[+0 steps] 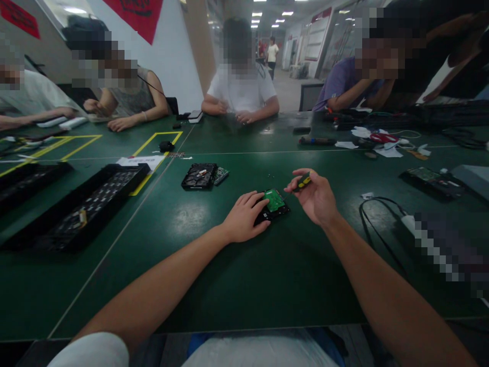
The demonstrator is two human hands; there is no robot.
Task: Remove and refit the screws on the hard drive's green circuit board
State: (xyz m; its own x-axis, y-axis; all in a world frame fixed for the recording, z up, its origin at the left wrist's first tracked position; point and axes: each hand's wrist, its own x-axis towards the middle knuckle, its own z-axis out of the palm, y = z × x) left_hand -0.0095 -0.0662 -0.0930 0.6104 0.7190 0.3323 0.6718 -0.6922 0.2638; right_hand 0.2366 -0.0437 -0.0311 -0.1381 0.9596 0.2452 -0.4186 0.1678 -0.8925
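Observation:
A hard drive [283, 208] with a green circuit board [273, 200] facing up lies on the green table in front of me. My left hand [244, 216] grips its left side, fingers across the top and thumb along the near edge. To the right of the drive, my right hand [315, 198] is closed around a screwdriver [304, 182] with a black and yellow handle. Its thin shaft points left toward the drive, and the tip looks just off the board's right edge. Tiny bits [270, 176], perhaps screws, lie beyond the drive.
Left of the drive sit a black drive-like casing [198, 176] and a loose circuit board [221, 176]. A long black tray [82, 209] holds small parts. On the right are a cable [361, 206], another drive-like unit [431, 182] and paper scraps [387, 149]. Several people sit opposite.

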